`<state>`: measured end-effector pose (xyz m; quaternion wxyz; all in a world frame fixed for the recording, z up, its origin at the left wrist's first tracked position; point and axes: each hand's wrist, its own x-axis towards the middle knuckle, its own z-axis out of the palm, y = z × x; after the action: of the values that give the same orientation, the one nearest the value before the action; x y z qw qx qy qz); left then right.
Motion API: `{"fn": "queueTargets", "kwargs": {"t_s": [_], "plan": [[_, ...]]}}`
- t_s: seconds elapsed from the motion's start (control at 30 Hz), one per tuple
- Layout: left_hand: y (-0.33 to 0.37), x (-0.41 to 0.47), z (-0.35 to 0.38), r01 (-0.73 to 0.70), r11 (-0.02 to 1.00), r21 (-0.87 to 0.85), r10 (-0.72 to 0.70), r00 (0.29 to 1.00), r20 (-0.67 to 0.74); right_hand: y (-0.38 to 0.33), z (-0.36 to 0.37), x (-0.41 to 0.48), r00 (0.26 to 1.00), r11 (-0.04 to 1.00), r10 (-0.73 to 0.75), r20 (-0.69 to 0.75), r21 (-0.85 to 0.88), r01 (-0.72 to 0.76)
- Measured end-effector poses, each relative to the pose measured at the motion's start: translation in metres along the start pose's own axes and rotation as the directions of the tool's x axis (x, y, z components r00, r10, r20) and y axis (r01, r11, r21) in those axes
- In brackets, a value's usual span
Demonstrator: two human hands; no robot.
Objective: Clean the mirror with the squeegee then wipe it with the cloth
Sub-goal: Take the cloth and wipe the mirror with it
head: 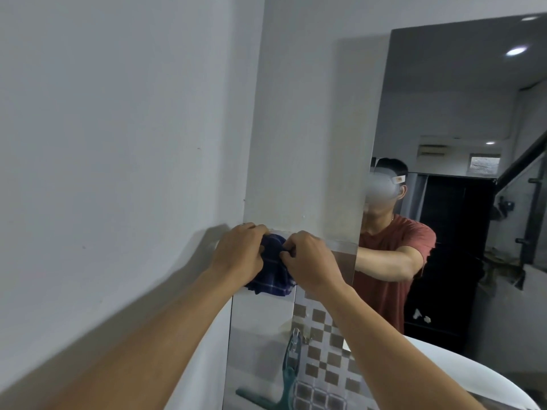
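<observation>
Cloth [270,270] gripped by left hand [239,253] and right hand [310,261] fingers; squeegee [288,377] hangs below.

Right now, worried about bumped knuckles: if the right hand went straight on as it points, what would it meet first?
The blue cloth the right hand pinches, then probably the left hand gripping its other side; depth to the wall is unclear.

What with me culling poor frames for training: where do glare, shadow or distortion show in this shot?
Head view: ceiling lamps glare as bright spots in the mirror; head view: a soft shadow lies on the wall just left of the left hand; head view: the wide lens bends upright edges; the cloth and right hand look sharp.
</observation>
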<state>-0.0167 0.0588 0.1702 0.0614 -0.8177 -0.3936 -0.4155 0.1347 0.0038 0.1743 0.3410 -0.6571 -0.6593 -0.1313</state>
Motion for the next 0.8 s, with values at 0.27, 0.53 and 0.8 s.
{"fn": "queueTargets", "kwargs": {"t_s": [0.27,0.53,0.8], "plan": [[0.006,0.003,-0.004,0.033,0.999,0.014,-0.034,0.994,0.100,0.001,0.002,-0.005,0.997,0.998,-0.061,0.054,0.033,0.059],[0.002,0.013,-0.001,0.101,0.990,-0.100,-0.087,0.987,0.132,0.008,0.002,-0.001,0.993,0.989,-0.095,0.067,0.117,0.087],[0.005,0.016,0.003,0.111,0.994,-0.020,-0.105,0.978,0.179,0.005,0.001,0.006,0.997,0.980,0.000,0.080,0.198,-0.016]]}}
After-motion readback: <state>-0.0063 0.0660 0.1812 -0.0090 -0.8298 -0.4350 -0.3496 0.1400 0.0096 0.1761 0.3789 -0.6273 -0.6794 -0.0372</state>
